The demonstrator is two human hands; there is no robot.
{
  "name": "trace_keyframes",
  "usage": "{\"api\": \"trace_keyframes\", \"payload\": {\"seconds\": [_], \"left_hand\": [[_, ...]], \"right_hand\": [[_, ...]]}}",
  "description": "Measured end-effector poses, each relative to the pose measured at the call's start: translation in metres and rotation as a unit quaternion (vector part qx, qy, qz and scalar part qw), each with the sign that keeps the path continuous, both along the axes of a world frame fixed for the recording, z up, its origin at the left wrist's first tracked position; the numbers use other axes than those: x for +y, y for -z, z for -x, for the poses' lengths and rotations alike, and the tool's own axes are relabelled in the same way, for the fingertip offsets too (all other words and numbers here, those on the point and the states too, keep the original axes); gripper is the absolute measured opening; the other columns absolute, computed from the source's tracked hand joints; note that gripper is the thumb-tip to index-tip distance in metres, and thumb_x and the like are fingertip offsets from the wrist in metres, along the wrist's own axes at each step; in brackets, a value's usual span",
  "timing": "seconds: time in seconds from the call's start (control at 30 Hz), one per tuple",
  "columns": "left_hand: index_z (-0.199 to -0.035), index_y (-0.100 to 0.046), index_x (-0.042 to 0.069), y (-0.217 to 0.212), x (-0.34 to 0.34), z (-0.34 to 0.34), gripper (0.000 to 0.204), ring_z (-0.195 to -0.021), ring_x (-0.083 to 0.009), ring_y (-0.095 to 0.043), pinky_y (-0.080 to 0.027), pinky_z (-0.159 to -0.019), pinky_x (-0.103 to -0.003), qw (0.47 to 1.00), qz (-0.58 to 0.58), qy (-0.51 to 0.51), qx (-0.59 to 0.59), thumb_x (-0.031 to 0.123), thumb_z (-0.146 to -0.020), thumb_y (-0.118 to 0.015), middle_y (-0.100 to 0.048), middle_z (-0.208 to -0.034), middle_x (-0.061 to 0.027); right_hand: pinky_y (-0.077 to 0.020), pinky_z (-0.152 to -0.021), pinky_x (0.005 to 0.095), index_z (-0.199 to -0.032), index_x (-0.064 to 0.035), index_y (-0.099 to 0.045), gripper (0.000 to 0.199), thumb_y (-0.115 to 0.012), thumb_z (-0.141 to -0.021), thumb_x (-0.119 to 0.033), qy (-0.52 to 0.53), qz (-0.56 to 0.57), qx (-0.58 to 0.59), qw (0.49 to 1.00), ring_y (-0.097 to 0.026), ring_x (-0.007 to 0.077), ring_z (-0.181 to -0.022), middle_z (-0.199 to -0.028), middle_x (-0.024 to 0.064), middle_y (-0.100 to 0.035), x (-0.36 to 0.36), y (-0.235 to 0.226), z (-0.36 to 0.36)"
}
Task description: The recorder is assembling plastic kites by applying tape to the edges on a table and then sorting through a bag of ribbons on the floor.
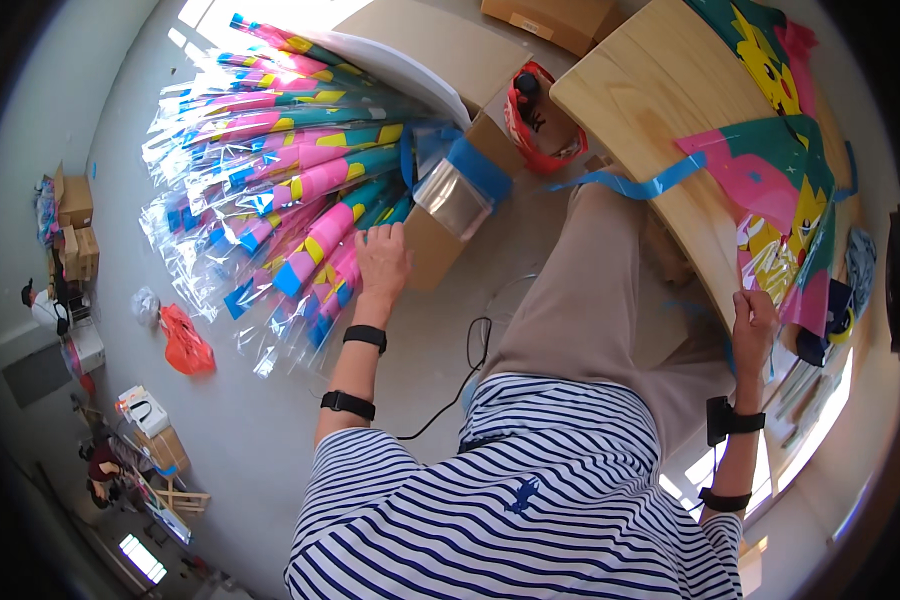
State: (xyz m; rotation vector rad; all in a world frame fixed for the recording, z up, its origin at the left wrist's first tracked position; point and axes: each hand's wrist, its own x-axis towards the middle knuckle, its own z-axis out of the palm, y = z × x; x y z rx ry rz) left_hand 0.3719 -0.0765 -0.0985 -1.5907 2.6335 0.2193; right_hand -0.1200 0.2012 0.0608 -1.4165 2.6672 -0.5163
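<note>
A wide fan of rolled, colourful packets (300, 185) in clear plastic sleeves spreads on the left, their inner ends at a cardboard box (438, 255). My left hand (382, 262) lies at the near end of this fan beside the box, its fingers bent but slightly apart. Its palm is hidden, and I see nothing gripped in it. On the right, my right hand (755, 318) is closed at the near edge of a pink, green and yellow plastic sheet (785, 185) with a printed cartoon figure. The sheet lies partly folded on the wooden table (625, 90), and a blue ribbon (650, 187) trails leftward from it.
A red bag (515, 120) with dark contents stands between box and table. Another cardboard box (545, 25) is behind. A black cable (478, 345) runs on the floor near my legs. At left lies a red plastic bag (185, 340); another person (100, 465) is farther off.
</note>
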Motion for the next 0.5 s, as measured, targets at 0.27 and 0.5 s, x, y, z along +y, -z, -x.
{"api": "trace_keyframes", "payload": {"seconds": [0.27,0.5], "left_hand": [[-0.116,-0.059,0.006,0.048,0.001,0.002,0.036,-0.102,-0.0272,-0.061,-0.044,-0.092,-0.046,0.996,0.056,-0.031,-0.064,0.01,-0.081,-0.066,-0.067,-0.097,-0.0082],[-0.085,-0.058,0.007,0.036,-0.015,-0.018,0.012,-0.088,-0.0342,-0.065,-0.051,-0.074,-0.042,1.0,0.003,-0.016,0.011,0.0,-0.076,-0.062,-0.068,-0.089,-0.0132]], "right_hand": [[-0.0455,-0.067,0.0393,-0.086,0.0016,-0.061,0.007,-0.066,-0.088,-0.004,-0.026,0.011,-0.026,0.999,-0.059,0.0304,-0.073,-0.079,0.0145,-0.059,-0.03,-0.008,-0.014],[-0.0456,-0.067,0.0389,-0.086,0.0023,-0.061,0.007,-0.065,-0.088,-0.003,-0.04,0.006,-0.03,0.999,-0.059,0.0303,-0.072,-0.079,0.0145,-0.06,-0.031,0.0,-0.013]]}}
